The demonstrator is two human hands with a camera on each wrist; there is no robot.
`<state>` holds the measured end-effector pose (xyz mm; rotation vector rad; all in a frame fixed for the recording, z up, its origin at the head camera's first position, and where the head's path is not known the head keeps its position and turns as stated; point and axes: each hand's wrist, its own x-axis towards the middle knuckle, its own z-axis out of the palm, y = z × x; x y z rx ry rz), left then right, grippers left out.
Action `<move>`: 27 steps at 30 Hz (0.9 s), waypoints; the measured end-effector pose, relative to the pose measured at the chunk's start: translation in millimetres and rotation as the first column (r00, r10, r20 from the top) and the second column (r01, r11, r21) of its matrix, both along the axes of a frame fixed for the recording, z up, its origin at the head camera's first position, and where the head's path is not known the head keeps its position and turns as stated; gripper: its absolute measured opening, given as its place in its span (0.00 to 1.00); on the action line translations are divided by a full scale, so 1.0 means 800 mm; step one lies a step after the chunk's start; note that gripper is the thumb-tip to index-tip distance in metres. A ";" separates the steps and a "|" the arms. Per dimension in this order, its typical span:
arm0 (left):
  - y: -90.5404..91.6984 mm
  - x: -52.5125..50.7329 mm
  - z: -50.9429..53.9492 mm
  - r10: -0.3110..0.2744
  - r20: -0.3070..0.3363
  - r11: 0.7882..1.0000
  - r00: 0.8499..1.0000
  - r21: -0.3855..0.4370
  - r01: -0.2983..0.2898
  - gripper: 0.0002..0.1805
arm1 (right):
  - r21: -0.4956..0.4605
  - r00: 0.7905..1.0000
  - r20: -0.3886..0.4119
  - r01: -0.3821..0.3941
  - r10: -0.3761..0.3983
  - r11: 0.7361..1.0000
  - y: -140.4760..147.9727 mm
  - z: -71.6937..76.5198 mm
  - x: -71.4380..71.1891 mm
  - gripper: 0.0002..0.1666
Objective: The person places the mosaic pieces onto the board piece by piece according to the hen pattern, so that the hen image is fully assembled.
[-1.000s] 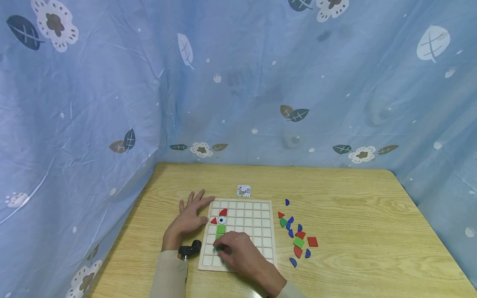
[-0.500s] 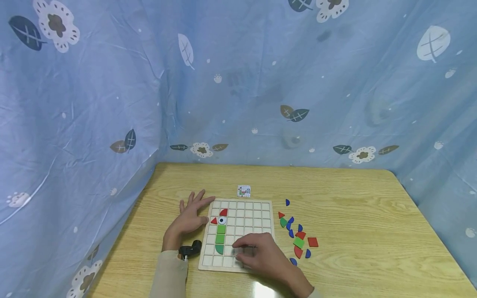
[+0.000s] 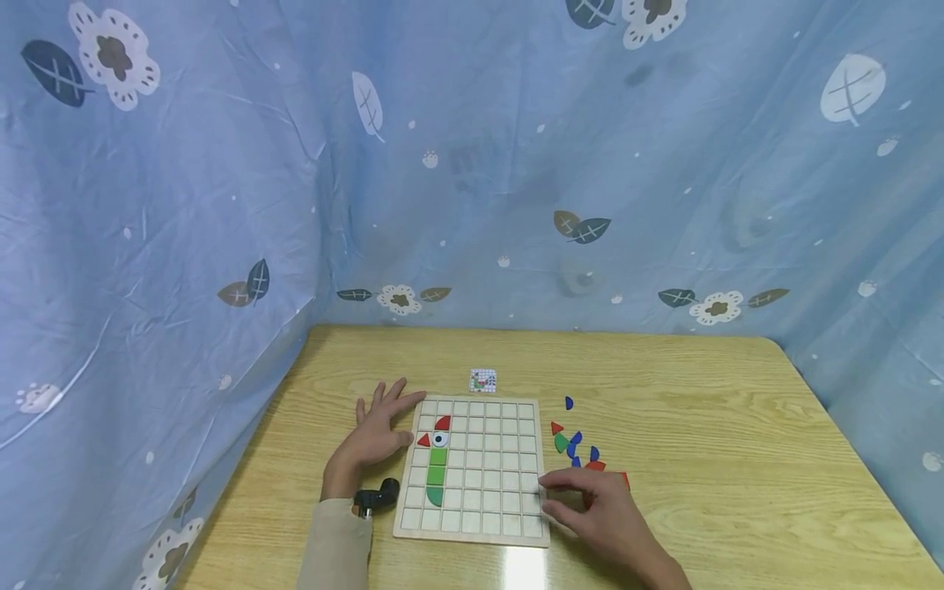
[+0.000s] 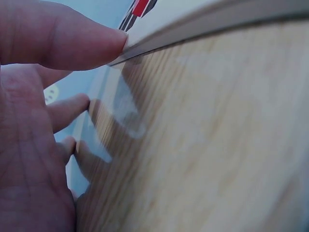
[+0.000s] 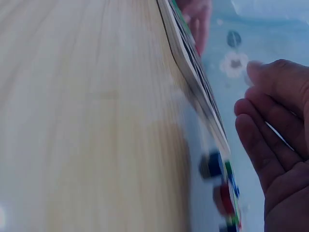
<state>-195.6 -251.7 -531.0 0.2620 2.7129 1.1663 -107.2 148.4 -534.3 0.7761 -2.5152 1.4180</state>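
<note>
A wooden grid board [image 3: 501, 459] lies on the table. In its left columns sit a red quarter-round tile [image 3: 442, 423], a red triangle [image 3: 424, 441], a white eye tile [image 3: 440, 439], two light green squares [image 3: 437, 475] and a dark green quarter-round [image 3: 435, 496]. My left hand [image 3: 376, 434] rests at the board's left edge, thumb and forefinger touching it, fingers spread. Over the board's right edge is my right hand [image 3: 601, 512], thumb and fingers apart with nothing between them. It partly hides the loose red and blue pieces beside it.
Right of the board lie several loose pieces, among them blue half-rounds [image 3: 594, 453], a red triangle [image 3: 556, 428] and a green piece [image 3: 561, 443]. A small picture card [image 3: 483, 380] lies behind the board. A black device [image 3: 378, 496] sits by the left wrist.
My right hand let go of the dark green quarter-round on the board, then moved right to the loose pieces. My left hand has stayed in place.
</note>
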 end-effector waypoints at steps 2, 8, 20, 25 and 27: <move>0.000 0.000 0.000 0.001 -0.005 1.000 1.000 0.000 -0.001 0.42 | -0.008 1.000 -0.008 0.030 -0.030 1.000 0.011 -0.002 0.003 0.16; 0.000 0.000 0.001 -0.002 -0.009 1.000 1.000 -0.001 0.002 0.42 | -0.013 1.000 0.022 0.021 -0.020 1.000 0.036 -0.011 0.014 0.15; 0.002 0.002 0.001 0.000 -0.019 1.000 1.000 0.004 0.000 0.42 | -0.007 0.966 0.181 0.187 -0.183 0.982 0.057 0.003 0.020 0.12; 0.002 0.003 0.000 0.001 -0.017 1.000 1.000 0.004 -0.001 0.42 | 0.041 0.939 0.163 0.302 -0.304 0.953 0.064 0.006 0.015 0.15; 0.002 0.002 0.000 0.000 -0.020 1.000 1.000 0.002 0.000 0.42 | 0.071 0.936 0.121 0.325 -0.331 0.943 0.067 0.005 0.013 0.16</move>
